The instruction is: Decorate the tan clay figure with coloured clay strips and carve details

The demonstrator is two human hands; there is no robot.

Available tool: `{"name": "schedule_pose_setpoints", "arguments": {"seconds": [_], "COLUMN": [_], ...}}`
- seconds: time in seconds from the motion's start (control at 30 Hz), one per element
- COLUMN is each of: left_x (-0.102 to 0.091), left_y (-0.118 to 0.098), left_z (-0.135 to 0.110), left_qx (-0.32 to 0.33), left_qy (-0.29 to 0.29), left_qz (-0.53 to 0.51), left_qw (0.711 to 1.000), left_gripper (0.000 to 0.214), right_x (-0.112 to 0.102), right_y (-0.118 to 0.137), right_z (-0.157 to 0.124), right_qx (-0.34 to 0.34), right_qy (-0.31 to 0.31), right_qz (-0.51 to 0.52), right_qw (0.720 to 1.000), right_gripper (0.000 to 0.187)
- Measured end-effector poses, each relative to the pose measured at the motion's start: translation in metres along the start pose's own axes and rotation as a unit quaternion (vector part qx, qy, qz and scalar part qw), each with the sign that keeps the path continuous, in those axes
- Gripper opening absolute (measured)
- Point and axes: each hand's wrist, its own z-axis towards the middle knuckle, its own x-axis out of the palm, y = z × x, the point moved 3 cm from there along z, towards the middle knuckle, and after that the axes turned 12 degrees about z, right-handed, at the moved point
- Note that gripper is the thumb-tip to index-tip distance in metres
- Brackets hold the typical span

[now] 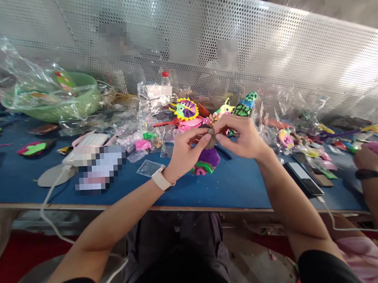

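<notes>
Both hands meet over the blue table in the middle of the head view. My left hand point(191, 149), with a pale watch band at the wrist, pinches a small grey-brown lump of modelling clay point(212, 139). My right hand point(239, 135) presses the same lump from the other side with thumb and fingertips. Just below them lies a purple clay piece point(210, 158) with green and pink clay on its lower edge. Behind the hands are colourful clay figures, among them a yellow-rimmed round one point(185, 109) and a green and blue turtle-like one point(246, 104).
A green basin point(81, 102) filled with clear plastic wrapping stands at the back left. Phones with cables, one a black phone point(303, 180), lie on both sides. Bagged clay crowds the right. A co-worker's hand point(371, 158) holds pink clay there. A perforated metal panel point(178, 42) rises behind.
</notes>
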Motion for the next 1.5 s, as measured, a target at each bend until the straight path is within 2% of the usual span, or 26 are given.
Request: {"name": "schedule_pose_setpoints", "arguments": {"seconds": [0.27,0.4,0.47,0.53,0.63,0.7,0.77,0.97,1.13,1.3,1.5], "left_x": [-0.001,-0.003,-0.006,-0.008,-0.009,-0.01,-0.01,-0.009,-0.008,-0.011,-0.015], "left_y": [-0.002,-0.003,-0.001,0.003,0.008,0.011,0.014,0.021,0.023,0.019,0.017], "left_z": [0.0,0.0,0.001,0.002,0.005,0.007,0.008,0.005,0.003,0.003,0.004], "left_qx": [-0.034,-0.026,-0.033,-0.039,-0.032,-0.018,-0.012,-0.01,-0.005,-0.003,-0.025], "left_qy": [0.009,0.013,0.01,0.021,0.069,0.098,0.111,0.088,0.107,0.08,0.133], "left_qz": [-0.009,0.003,0.004,-0.003,-0.017,-0.015,-0.005,0.015,0.039,0.048,0.025], "left_qw": [0.999,1.0,0.999,0.999,0.997,0.995,0.994,0.996,0.993,0.996,0.99], "left_gripper": [0.05,0.051,0.051,0.052,0.055,0.054,0.05,0.044,0.043,0.048,0.05], "right_x": [-0.006,-0.005,-0.002,0.001,0.006,0.008,0.009,0.01,0.012,0.019,0.02], "right_y": [0.009,0.009,0.006,0.001,-0.008,-0.013,-0.016,-0.019,-0.015,-0.017,-0.018], "right_z": [0.011,0.012,0.009,0.004,-0.001,-0.003,-0.004,-0.004,-0.005,-0.009,-0.007], "right_qx": [-0.001,0.027,0.061,0.101,0.137,0.148,0.16,0.191,0.203,0.209,0.22], "right_qy": [0.067,0.079,0.063,0.021,-0.046,-0.066,-0.073,-0.099,-0.114,-0.115,-0.125], "right_qz": [-0.016,0.014,0.054,0.097,0.14,0.153,0.161,0.186,0.175,0.188,0.185], "right_qw": [0.998,0.996,0.995,0.99,0.98,0.975,0.971,0.959,0.957,0.953,0.949], "right_gripper": [0.016,0.006,0.009,0.019,0.028,0.031,0.034,0.044,0.047,0.051,0.048]}}
